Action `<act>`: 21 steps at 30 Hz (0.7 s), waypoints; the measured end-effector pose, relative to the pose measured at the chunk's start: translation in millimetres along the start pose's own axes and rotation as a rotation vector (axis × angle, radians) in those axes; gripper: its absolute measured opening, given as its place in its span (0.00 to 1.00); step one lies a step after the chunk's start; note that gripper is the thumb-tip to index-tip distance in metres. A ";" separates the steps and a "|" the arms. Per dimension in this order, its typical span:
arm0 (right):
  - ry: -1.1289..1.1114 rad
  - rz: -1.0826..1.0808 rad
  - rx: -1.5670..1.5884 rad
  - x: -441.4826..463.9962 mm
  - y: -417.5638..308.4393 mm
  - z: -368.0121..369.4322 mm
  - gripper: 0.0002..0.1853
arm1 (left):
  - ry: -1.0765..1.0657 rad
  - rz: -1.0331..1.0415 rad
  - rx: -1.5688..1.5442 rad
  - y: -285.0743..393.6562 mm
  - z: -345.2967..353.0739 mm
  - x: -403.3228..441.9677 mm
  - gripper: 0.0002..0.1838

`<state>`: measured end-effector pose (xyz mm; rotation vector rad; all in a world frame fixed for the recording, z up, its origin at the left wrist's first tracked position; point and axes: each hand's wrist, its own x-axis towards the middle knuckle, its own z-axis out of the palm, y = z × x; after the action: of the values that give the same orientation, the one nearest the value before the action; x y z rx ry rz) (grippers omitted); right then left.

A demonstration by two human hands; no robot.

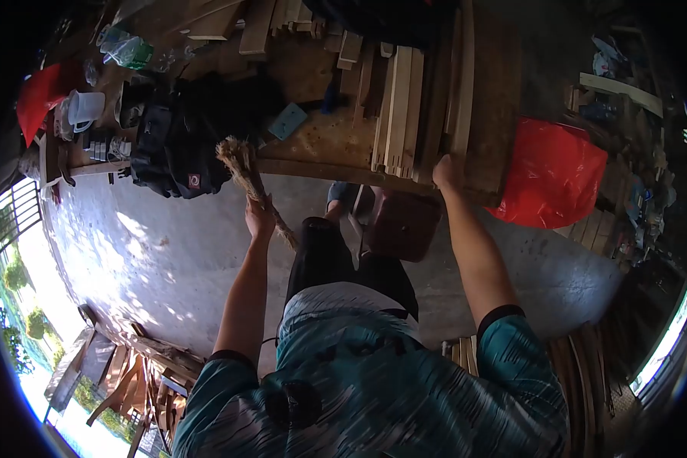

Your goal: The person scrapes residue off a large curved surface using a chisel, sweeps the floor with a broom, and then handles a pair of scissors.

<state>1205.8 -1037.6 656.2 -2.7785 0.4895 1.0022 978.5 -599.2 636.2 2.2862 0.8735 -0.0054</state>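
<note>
My left hand [259,217] is closed round a short straw hand broom [244,172], its bushy head up towards the workbench [328,145] and its thin end pointing down. At the bench's front edge, my right hand [448,174] is closed on the near end of a long wooden plank [462,91]; its fingertips are partly hidden. Left of that plank lies a bundle of pale wood strips [399,114]. A black bag [177,145] rests on the bench beside the broom head, with a light-blue flat object [288,121] close by.
Under the bench edge stands a dark red stool or case [401,221], near my legs. A red plastic bag [553,175] hangs at the right. A white mug [85,108] is at the far left. Scrap wood [133,382] is piled behind me on the left.
</note>
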 end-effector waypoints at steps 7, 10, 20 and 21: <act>-0.067 -0.198 -0.096 3.8 17.2 8.4 0.16 | -0.305 -0.295 0.435 19.1 -7.6 67.7 0.25; 0.003 -0.256 -0.141 -29.3 28.5 0.0 0.18 | -0.835 -0.649 0.380 81.4 -29.7 64.2 0.23; 0.108 0.041 0.513 -225.4 88.4 35.0 0.21 | -0.385 0.271 0.320 208.4 69.6 77.9 0.30; 0.046 0.100 0.619 -242.8 84.4 31.7 0.22 | -0.317 0.311 0.298 219.9 81.6 89.4 0.30</act>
<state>981.5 -1047.5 785.5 -2.2404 0.7944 0.6555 1196.0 -715.0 683.8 2.5798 0.3675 -0.3722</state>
